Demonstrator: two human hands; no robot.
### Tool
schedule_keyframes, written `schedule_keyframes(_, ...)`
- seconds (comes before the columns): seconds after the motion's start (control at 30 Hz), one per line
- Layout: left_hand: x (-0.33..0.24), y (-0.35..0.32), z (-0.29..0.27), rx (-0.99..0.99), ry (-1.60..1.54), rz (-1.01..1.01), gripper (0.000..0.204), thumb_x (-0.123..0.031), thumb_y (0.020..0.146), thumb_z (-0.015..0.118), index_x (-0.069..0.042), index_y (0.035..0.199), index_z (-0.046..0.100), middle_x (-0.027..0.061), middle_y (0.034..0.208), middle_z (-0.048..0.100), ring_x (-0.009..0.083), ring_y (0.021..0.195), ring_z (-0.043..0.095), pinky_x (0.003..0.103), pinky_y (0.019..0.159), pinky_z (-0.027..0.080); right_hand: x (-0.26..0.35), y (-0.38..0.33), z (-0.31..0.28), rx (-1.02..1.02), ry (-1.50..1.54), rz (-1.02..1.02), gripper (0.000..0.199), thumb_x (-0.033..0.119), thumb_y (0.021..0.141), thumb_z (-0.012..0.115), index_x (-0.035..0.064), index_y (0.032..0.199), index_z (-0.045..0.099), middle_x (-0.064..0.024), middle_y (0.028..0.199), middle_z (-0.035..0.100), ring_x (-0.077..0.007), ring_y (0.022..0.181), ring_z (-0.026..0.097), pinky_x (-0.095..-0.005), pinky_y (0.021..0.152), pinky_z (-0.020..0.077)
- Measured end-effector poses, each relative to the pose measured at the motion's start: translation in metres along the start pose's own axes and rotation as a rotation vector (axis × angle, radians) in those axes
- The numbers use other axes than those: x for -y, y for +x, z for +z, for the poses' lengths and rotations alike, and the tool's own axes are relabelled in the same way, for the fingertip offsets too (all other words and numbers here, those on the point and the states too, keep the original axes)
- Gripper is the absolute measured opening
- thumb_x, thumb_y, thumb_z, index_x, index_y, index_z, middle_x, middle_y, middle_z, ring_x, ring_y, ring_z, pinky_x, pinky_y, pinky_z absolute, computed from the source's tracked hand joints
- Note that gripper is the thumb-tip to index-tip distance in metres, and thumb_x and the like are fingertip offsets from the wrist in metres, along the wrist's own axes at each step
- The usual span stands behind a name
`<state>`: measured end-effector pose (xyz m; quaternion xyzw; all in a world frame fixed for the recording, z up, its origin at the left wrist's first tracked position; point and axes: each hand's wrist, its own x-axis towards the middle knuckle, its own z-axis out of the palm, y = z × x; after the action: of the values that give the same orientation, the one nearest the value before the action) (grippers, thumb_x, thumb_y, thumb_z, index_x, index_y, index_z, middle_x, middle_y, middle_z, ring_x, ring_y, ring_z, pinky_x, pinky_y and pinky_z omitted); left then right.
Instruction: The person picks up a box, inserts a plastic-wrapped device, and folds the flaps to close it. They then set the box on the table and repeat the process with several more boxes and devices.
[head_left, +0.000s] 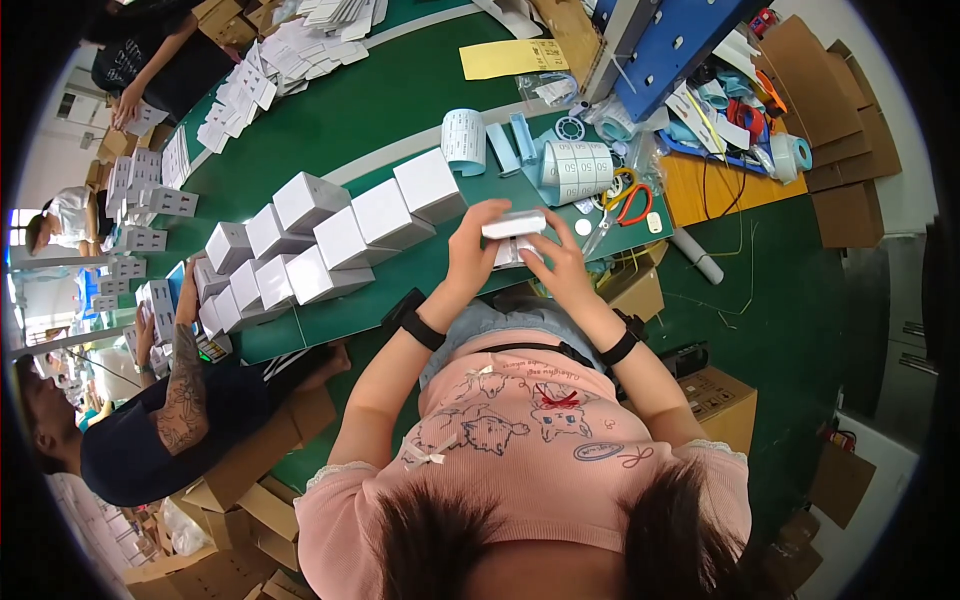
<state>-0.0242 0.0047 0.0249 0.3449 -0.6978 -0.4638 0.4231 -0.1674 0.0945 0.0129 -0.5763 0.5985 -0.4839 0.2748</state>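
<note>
Just above the near edge of the green table, my left hand point(472, 246) is closed round one side of a small white box point(515, 226). My right hand point(564, 264) grips the other side, its fingers on the box's near face. A dark mark shows on that near face, too small to make out. Left of my hands stand rows of white boxes point(366, 224). Beyond the box in my hands lie a roll of printed labels point(464, 140) and a roll of round stickers point(578, 170). Orange-handled scissors point(634, 204) lie to the right of my right hand.
A blue tray point(742, 150) of tapes and tools sits beside a blue metal frame point(672, 50). Loose white cartons point(290, 60) are piled at the far side. A co-worker point(150, 430) handles boxes at the left. Brown cardboard boxes point(722, 405) stand on the floor.
</note>
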Motion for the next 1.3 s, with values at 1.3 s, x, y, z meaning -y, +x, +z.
schedule_keyframes(1.3,-0.005,-0.022,-0.03,0.409,0.323,0.477,0.043,0.005,0.076,0.059,-0.004,0.118,0.055,0.0134,0.132,0.046,0.0408,0.128,0.031,0.045,0.101,0.035,-0.002,-0.009,-0.004,-0.043,0.103,-0.292,0.031,-0.004,0.074,0.064,0.0064,0.104,0.065,-0.0127,0.124,0.052,-0.0343,0.126,0.039,-0.0383,0.096,0.0399)
